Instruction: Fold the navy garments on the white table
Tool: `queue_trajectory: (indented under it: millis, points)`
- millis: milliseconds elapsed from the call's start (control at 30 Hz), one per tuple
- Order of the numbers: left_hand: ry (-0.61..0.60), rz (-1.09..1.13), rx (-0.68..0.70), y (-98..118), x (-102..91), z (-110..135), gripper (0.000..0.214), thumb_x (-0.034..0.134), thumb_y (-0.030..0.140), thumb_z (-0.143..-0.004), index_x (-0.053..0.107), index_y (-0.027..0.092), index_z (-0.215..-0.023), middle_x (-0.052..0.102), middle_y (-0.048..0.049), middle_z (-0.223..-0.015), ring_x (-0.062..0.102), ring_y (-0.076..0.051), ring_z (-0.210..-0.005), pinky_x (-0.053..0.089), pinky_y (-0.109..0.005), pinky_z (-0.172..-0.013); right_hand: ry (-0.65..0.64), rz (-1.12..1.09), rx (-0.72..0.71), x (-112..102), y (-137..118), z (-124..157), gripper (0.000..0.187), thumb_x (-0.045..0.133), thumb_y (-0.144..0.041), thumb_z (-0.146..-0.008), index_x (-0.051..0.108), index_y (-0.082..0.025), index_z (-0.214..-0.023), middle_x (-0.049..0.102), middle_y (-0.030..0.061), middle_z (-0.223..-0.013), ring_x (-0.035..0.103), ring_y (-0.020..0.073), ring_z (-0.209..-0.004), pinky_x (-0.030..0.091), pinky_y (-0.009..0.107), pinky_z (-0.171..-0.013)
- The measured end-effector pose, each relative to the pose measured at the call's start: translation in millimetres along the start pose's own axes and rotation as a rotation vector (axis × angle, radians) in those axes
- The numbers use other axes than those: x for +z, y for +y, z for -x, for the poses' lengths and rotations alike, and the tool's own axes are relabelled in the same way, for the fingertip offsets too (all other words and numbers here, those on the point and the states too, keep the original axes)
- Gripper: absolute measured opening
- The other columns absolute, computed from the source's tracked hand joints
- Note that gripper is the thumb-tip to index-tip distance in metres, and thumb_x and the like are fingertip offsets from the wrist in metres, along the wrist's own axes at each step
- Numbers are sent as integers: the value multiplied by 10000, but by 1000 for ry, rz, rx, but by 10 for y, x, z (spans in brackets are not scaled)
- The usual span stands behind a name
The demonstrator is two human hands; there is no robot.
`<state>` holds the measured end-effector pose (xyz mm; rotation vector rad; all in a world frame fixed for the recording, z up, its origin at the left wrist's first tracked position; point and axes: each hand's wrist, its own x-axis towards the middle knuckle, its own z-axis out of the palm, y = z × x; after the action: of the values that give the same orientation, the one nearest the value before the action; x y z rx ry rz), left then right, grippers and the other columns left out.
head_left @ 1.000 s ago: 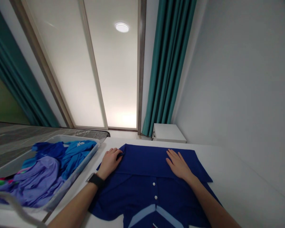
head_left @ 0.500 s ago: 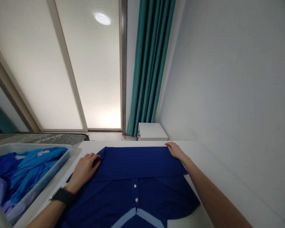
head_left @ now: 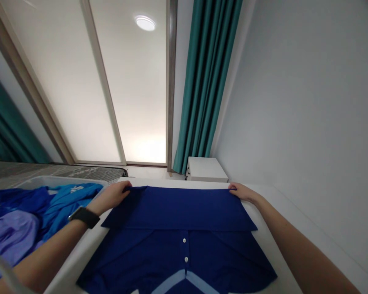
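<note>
A navy blue shirt lies spread on a white table, its far part folded over toward me. Two white buttons and a light blue collar edge show near the bottom of the view. At the fold's far left corner, my left hand pinches the fabric; a black watch is on that wrist. My right hand grips the far right corner of the same fold, fingertips over the edge. The fold's far edge runs nearly straight between both hands.
On the left stands a white basket holding blue and lilac clothes. Beyond the table are a small white cabinet, a green curtain and sliding frosted doors. A wall rises on the right.
My left hand has moved outward to the fold's far left corner, and the bunched cloth there is now spread flatter. The view has shifted left; my right hand stays at its corner.
</note>
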<state>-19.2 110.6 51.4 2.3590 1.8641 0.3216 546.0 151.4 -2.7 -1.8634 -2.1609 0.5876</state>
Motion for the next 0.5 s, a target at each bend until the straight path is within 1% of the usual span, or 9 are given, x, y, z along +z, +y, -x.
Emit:
queue_trajectory:
  millis: [100, 167, 267, 333, 400, 500]
  points:
    - [-92, -143, 3, -130, -143, -156, 231, 482, 179, -771, 657, 190, -921, 719, -72, -919, 667, -243, -895, 467, -307, -792, -63, -30, -33, -46, -8, -8, 257, 527, -210, -741, 689, -153, -932, 723, 70, -962, 641, 199, -881, 472, 279, -805]
    - [-149, -201, 0, -206, -164, -250, 217, 504, 149, -758, 661, 189, -902, 717, -72, -916, 664, -244, -911, 462, -306, -795, -113, -35, -46, -83, -7, -28, 256, 550, -226, -716, 707, -160, -908, 731, 67, -971, 646, 210, -895, 473, 284, -822]
    - [-188, -217, -21, -272, -118, -345, 177, 542, 130, -728, 668, 189, -837, 715, -62, -876, 664, -241, -896, 463, -295, -771, -182, -11, -36, -139, 10, -51, 202, 587, -267, -688, 723, -165, -796, 742, 55, -843, 653, 221, -802, 483, 286, -745]
    - [-199, -219, -39, -282, -66, -371, 161, 554, 123, -715, 670, 186, -807, 711, -62, -857, 666, -239, -883, 464, -288, -758, -204, 18, -20, -159, 23, -41, 185, 594, -294, -691, 718, -163, -734, 735, 50, -772, 646, 218, -745, 478, 282, -691]
    - [-196, -216, -61, -278, -15, -379, 159, 553, 119, -712, 673, 180, -795, 707, -66, -836, 667, -242, -870, 468, -291, -753, -194, 52, -9, -158, 29, -9, 203, 578, -309, -723, 715, -160, -741, 731, 51, -771, 643, 214, -739, 475, 278, -683]
    - [-169, -202, -95, -263, 49, -391, 179, 537, 123, -721, 681, 173, -814, 702, -83, -831, 668, -259, -875, 477, -311, -763, -127, 114, 8, -128, 17, 55, 235, 529, -301, -796, 712, -157, -832, 726, 67, -844, 642, 212, -796, 476, 281, -740]
